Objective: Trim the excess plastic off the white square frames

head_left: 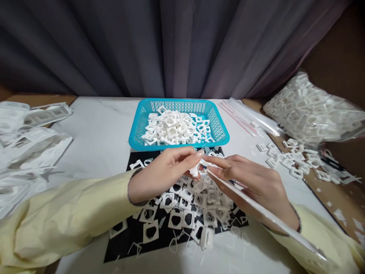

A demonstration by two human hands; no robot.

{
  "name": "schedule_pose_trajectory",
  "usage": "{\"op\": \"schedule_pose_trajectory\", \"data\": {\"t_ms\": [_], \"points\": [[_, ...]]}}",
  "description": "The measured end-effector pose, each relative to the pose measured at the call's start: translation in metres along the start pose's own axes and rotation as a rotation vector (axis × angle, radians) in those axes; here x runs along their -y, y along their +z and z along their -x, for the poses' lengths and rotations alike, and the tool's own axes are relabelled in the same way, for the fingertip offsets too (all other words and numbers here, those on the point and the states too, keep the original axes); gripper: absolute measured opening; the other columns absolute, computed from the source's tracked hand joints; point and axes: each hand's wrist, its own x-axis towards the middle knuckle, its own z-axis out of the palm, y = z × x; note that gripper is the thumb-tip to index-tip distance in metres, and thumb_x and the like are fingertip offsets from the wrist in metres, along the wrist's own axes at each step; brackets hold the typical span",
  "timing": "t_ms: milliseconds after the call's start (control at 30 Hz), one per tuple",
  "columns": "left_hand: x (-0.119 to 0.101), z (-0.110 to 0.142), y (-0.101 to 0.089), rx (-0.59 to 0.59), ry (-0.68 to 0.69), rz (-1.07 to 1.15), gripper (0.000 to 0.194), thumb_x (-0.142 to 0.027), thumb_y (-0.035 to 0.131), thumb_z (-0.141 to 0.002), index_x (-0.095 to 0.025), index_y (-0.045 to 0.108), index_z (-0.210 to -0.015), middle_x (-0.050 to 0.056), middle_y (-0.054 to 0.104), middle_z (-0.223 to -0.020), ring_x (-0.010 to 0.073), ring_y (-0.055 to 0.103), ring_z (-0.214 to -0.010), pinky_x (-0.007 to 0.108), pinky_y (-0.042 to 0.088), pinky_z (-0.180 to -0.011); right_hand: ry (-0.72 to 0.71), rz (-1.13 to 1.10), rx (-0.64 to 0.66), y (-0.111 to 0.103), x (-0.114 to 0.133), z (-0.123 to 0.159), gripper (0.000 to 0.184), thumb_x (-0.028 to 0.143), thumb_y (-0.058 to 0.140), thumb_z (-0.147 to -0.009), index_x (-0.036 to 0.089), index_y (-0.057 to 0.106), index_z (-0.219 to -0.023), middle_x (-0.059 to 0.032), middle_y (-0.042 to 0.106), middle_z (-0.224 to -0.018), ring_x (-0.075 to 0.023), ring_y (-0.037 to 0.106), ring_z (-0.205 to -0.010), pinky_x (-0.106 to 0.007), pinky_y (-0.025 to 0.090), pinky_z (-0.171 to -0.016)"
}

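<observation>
The left hand point(162, 173) grasps a small white piece point(195, 171) between thumb and fingers, holding it up over the middle of the black mat point(128, 247), just in front of the basket's near rim; the right hand point(253, 182) grips a long, thin white-handled tool point(265, 214), its handle slanting back toward the right forearm and its dark tip close against the piece; whether the tip actually touches is too small to tell; both forearms wear pale yellow sleeves point(71, 215); beneath the hands, square white frames point(175, 219) with dark-looking openings lie scattered on the mat, heaped more thickly toward the right, and thin loops and slivers lie around its near edge, some spilling onto the pale tabletop point(97, 125); beyond the mat stands a blue basket point(133, 139) with pierced walls, holding a mound of white parts point(173, 127); to its right lie flat clear bags point(253, 114) with red lines, and farther right a bulging clear bag point(310, 106) full of white pieces, with loose white parts point(296, 158) spread before it; at the far left, larger white sheets point(31, 146) are piled up; a grey curtain point(176, 45) hangs behind everything.
</observation>
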Motion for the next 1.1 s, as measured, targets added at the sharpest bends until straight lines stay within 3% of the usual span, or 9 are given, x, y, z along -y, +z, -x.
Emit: {"op": "schedule_pose_trajectory", "data": {"t_ms": [133, 333, 633, 1100], "points": [[0.002, -0.001, 0.0, -0.01, -0.007, -0.001, 0.03, -0.033, 0.044, -0.09, -0.017, 0.047, -0.065, -0.005, 0.043, -0.064, 0.0083, 0.043, -0.058, 0.019, 0.041, -0.057, -0.027, 0.003, 0.018, 0.0, -0.002, 0.002, 0.016, 0.005, 0.05, -0.085, 0.021, 0.051, -0.082, -0.0062, 0.067, -0.104, -0.0157, 0.061, -0.091, -0.03, 0.048, -0.074], [0.003, -0.002, -0.001, -0.023, -0.015, -0.047, 0.03, -0.034, 0.043, -0.091, -0.017, 0.049, -0.066, -0.004, 0.045, -0.066, 0.0085, 0.046, -0.062, 0.019, 0.041, -0.059, 0.013, 0.027, -0.03, 0.003, 0.002, 0.001, 0.016, 0.006, 0.048, -0.086, 0.02, 0.053, -0.081, -0.0059, 0.069, -0.091, -0.0134, 0.063, -0.081, -0.027, 0.049, -0.071], [0.007, -0.003, -0.001, -0.014, -0.049, -0.03, 0.031, -0.038, 0.043, -0.091, -0.017, 0.05, -0.069, -0.004, 0.048, -0.069, 0.0091, 0.049, -0.065, 0.019, 0.042, -0.06, -0.101, 0.127, 0.01, 0.008, -0.004, 0.005, 0.015, 0.005, 0.046, -0.087, 0.016, 0.053, -0.095, -0.0145, 0.06, -0.119, -0.0168, 0.059, -0.084, -0.033, 0.048, -0.074], [0.008, -0.003, 0.0, -0.019, -0.059, -0.008, 0.032, -0.039, 0.043, -0.09, -0.017, 0.052, -0.069, -0.003, 0.052, -0.069, 0.0105, 0.054, -0.068, 0.023, 0.047, -0.066, -0.103, 0.163, 0.012, 0.012, -0.005, 0.006, 0.018, 0.005, 0.045, -0.087, 0.017, 0.054, -0.098, -0.0131, 0.061, -0.119, -0.0167, 0.059, -0.086, -0.033, 0.049, -0.073]]}}
